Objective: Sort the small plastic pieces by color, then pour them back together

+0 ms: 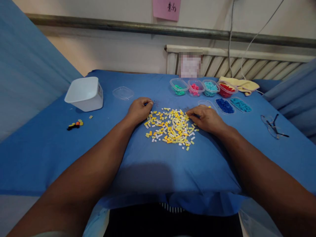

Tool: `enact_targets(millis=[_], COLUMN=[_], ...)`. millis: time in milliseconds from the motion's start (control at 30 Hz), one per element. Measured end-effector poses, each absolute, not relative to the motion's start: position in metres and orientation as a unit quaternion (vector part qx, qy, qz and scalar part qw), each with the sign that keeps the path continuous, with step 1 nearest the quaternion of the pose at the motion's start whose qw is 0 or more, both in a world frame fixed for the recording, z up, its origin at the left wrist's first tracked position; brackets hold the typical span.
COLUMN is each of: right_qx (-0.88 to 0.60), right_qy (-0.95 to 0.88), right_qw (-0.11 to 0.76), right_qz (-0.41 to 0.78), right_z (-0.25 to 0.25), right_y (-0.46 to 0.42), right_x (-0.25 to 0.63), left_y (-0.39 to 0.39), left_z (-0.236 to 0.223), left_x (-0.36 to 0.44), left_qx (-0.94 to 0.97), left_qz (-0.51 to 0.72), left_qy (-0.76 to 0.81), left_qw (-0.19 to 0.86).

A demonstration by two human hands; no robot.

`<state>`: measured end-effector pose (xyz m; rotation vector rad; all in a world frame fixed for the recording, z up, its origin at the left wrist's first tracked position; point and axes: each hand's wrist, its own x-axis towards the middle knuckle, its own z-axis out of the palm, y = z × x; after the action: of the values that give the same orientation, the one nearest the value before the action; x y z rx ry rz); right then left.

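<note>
A loose pile of small yellow and white toy building bricks (176, 126) lies on the blue cloth in front of me. My left hand (140, 110) rests at the pile's upper left edge, fingers curled and thumb against them; whatever they hold, if anything, is hidden. At the upper right edge, my right hand (203, 117) has its fingertips drawn together at the bricks, and any piece between them is too small to make out. Just behind it is a clear tub (204, 102), partly covered by the hand, with a bit of yellow inside.
Clear tubs hold green (179, 90), pink (195, 89), light blue (210, 86), red (225, 89), dark blue (224, 106) and teal pieces (240, 104). Eyeglasses (273, 126) lie right, a yellow cloth (240, 85) behind. Leftward are a white bin (85, 95), clear lid (122, 93) and black-orange pieces (75, 125).
</note>
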<state>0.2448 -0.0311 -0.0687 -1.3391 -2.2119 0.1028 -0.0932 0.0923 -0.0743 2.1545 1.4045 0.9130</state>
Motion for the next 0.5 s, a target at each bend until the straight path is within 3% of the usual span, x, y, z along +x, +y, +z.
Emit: enact_targets(millis=[500], right_qx=[-0.541], right_qy=[-0.825], right_qw=[0.163], right_qz=[0.021], right_z=[-0.0586], right_y=[-0.0362], right_x=[0.2429], left_y=[0.0927], left_z=[-0.0755], left_x=[-0.0928], left_qx=[0.773], left_qz=[0.323], left_qy=[0.506], left_qw=[0.204])
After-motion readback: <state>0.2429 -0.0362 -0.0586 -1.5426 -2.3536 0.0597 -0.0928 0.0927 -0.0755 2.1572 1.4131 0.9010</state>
